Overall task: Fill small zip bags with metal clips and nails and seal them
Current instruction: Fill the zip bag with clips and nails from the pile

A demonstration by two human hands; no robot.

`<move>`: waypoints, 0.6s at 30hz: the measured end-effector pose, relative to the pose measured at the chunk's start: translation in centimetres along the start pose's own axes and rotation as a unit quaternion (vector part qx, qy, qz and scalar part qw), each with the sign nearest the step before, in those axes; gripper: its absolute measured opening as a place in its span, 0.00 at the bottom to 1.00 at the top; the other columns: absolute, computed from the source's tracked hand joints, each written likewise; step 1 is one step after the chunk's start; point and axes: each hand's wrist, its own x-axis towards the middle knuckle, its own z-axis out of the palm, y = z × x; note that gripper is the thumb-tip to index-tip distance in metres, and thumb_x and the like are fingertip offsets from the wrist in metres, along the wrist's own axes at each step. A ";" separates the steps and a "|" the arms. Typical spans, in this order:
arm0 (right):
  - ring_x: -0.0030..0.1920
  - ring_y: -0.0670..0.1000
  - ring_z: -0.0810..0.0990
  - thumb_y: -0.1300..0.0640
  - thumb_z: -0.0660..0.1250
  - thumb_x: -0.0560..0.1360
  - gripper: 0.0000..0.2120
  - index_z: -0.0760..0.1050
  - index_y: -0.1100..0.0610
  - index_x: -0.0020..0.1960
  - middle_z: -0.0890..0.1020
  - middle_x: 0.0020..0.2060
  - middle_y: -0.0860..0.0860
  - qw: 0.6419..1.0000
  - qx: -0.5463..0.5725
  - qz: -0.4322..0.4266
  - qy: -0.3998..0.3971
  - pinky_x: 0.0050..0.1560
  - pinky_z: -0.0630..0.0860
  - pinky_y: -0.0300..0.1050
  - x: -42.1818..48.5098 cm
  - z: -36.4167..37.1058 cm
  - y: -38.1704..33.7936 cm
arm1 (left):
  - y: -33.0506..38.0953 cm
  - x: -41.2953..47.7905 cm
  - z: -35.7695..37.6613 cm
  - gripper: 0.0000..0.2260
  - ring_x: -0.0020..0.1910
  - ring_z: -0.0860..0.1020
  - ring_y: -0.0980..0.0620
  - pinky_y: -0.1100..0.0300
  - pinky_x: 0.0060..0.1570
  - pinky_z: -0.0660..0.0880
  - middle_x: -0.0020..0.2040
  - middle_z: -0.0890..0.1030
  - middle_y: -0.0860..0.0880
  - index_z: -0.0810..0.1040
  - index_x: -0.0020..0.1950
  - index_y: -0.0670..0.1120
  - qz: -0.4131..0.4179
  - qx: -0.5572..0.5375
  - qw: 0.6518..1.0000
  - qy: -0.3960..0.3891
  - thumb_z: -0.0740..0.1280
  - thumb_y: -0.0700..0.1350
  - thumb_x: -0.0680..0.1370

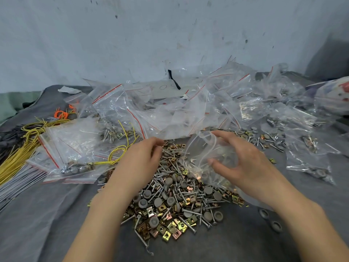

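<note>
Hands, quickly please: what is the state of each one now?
Left hand: curled above the hardware pile; whether it pinches anything cannot be told.
Right hand: grips the clear zip bag.

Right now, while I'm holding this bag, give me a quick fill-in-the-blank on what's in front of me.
The hand gripping the clear zip bag is the ___ one.
The wire loop beside the left hand is ___.
The filled bags' seal strips are ___.
Answers: right, yellow, red.
</note>
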 end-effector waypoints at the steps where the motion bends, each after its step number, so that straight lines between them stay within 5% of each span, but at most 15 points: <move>1: 0.60 0.31 0.67 0.37 0.67 0.73 0.29 0.57 0.31 0.69 0.66 0.53 0.23 1.000 0.001 0.001 0.000 0.60 0.65 0.36 0.0 0.0 0.0 | -0.1 -0.1 0.2 0.12 0.47 0.78 0.56 0.59 0.47 0.72 0.54 0.82 0.54 0.78 0.63 0.52 0.004 0.017 1.000 -0.008 0.60 0.48 0.82; 5: 0.60 0.30 0.66 0.36 0.66 0.73 0.29 0.56 0.30 0.69 0.66 0.52 0.23 1.000 -0.002 0.002 0.001 0.58 0.63 0.34 -0.1 -0.1 -0.1 | -0.2 -0.4 0.6 0.13 0.60 0.75 0.48 0.50 0.61 0.72 0.60 0.79 0.50 0.77 0.65 0.52 0.016 0.083 0.994 -0.063 0.60 0.50 0.83; 9: 0.60 0.31 0.66 0.37 0.67 0.73 0.29 0.57 0.31 0.70 0.66 0.52 0.24 1.000 -0.004 0.007 -0.002 0.60 0.64 0.37 -0.1 -0.1 -0.1 | -0.4 -0.6 0.6 0.13 0.60 0.71 0.48 0.50 0.62 0.70 0.59 0.75 0.51 0.77 0.64 0.54 0.003 0.122 0.986 -0.111 0.61 0.54 0.82; 18: 0.62 0.33 0.68 0.37 0.67 0.73 0.30 0.56 0.31 0.70 0.66 0.52 0.24 1.000 -0.006 0.008 -0.008 0.63 0.64 0.38 -0.2 -0.2 -0.1 | 0.0 -0.6 0.7 0.09 0.58 0.72 0.50 0.50 0.60 0.71 0.56 0.76 0.52 0.77 0.57 0.53 0.002 0.131 0.987 -0.090 0.60 0.52 0.82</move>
